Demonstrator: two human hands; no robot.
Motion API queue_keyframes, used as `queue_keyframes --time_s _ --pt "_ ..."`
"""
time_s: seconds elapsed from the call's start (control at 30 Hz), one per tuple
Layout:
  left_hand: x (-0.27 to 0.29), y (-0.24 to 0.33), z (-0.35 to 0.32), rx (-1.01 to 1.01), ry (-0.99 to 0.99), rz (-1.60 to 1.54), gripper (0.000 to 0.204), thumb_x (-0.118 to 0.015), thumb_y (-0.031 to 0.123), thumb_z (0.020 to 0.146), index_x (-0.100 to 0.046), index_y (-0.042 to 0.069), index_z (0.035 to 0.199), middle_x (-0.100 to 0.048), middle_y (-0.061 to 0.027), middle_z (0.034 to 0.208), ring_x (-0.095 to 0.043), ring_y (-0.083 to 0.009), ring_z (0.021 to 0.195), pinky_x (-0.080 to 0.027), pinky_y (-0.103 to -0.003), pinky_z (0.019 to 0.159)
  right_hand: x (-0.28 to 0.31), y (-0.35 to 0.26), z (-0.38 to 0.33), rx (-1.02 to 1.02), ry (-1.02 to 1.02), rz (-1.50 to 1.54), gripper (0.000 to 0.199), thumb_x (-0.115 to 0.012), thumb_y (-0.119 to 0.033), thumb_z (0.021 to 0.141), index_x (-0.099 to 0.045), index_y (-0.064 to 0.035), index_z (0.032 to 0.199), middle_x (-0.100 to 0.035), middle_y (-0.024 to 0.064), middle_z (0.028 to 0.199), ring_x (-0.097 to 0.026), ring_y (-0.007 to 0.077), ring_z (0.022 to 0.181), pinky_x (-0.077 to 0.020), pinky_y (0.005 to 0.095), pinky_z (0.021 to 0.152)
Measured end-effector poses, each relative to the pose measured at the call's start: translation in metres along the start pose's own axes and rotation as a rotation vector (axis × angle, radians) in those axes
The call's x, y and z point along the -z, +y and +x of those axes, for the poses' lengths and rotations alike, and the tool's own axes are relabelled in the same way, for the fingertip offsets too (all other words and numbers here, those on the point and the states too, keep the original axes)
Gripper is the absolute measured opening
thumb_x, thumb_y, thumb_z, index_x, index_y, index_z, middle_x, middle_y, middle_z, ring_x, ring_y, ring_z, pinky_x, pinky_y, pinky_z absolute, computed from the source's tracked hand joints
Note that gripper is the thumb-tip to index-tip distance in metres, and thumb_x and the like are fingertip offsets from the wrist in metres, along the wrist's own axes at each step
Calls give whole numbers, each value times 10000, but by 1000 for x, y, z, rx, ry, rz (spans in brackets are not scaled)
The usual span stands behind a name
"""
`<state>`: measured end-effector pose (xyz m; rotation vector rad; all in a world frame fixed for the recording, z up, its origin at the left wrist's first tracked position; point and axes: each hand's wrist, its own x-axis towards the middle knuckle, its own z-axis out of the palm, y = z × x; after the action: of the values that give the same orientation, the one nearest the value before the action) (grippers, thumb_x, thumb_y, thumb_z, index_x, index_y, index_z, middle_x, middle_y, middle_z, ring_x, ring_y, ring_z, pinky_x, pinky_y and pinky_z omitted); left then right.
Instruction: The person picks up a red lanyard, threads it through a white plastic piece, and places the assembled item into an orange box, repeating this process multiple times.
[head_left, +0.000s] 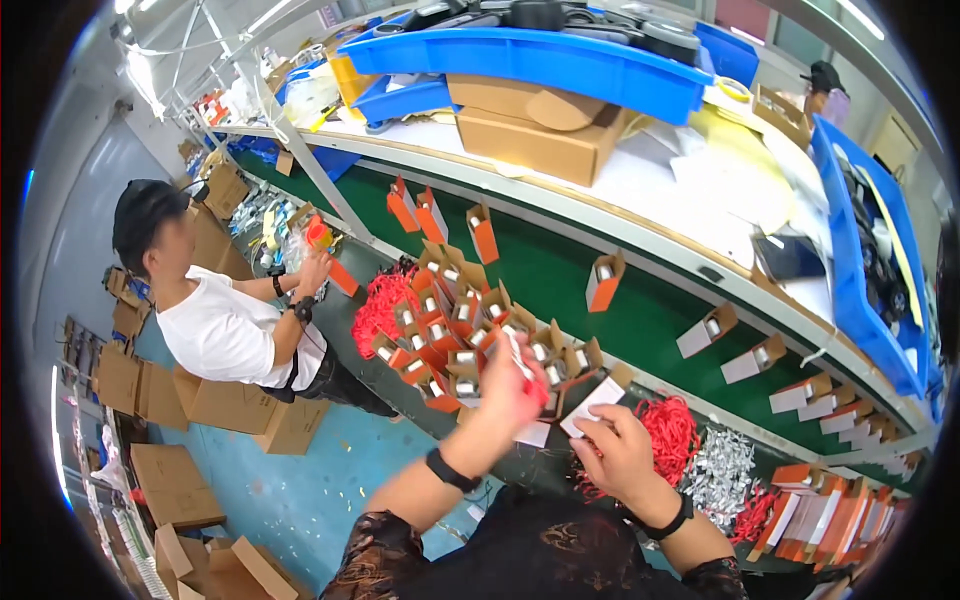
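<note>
The person's left hand (pixel 503 388) is raised above the near edge of a cluster of open boxes (pixel 436 331), its fingers closed around a red cord (pixel 535 391) and a slim whitish piece (pixel 518 358); blur hides exactly how the fingers pinch them. The right hand (pixel 628 455) is just beside it, fingers bent and slightly apart, the tips at a white box (pixel 594 401) that lies tilted with its flap open. Whether those fingers grip the box or only touch it, one cannot tell.

The clustered boxes have orange sides and raised brown flaps, and pale items show inside them. A heap of red cords (pixel 383 312) lies at their left; another red pile (pixel 668 432) lies beside the right hand, next to a heap of silvery packets (pixel 722 474). Farther right on the dark desk (pixel 548 468), orange and white cartons (pixel 822 520) are stacked in a leaning row. More open boxes stand apart along the green belt (pixel 655 300).

Above the belt, a shelf (pixel 690 190) carries a long blue tray (pixel 540 62) of black parts. At the left, a co-worker (pixel 232 325) in a white shirt and black cap handles an orange box (pixel 342 277).
</note>
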<state>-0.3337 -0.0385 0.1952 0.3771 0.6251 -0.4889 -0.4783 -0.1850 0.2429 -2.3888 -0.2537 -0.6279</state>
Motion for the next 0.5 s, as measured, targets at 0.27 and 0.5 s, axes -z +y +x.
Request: queue_keyframes --time_s 0.27,0.5 --pt "-130 215 198 -703 -51 258 163 -543 327 959 -515 180 891 -428 51 641 -417 -95 555 -349 -275 462 -26 68 -53 -307 -143 -116 207 -735 -126 749 -683 -87 945 -637 97 872 -635 298 764 -509 384 664" --pt "-111 273 375 -702 -365 60 429 -427 409 959 -528 85 1222 -584 -85 1142 -594 -298 997 -510 -458 862 -24 75 -77 -599 -235 -237 222 -731 -125 746 -684 -80 958 -644 108 856 -636 312 771 -519 400 686"
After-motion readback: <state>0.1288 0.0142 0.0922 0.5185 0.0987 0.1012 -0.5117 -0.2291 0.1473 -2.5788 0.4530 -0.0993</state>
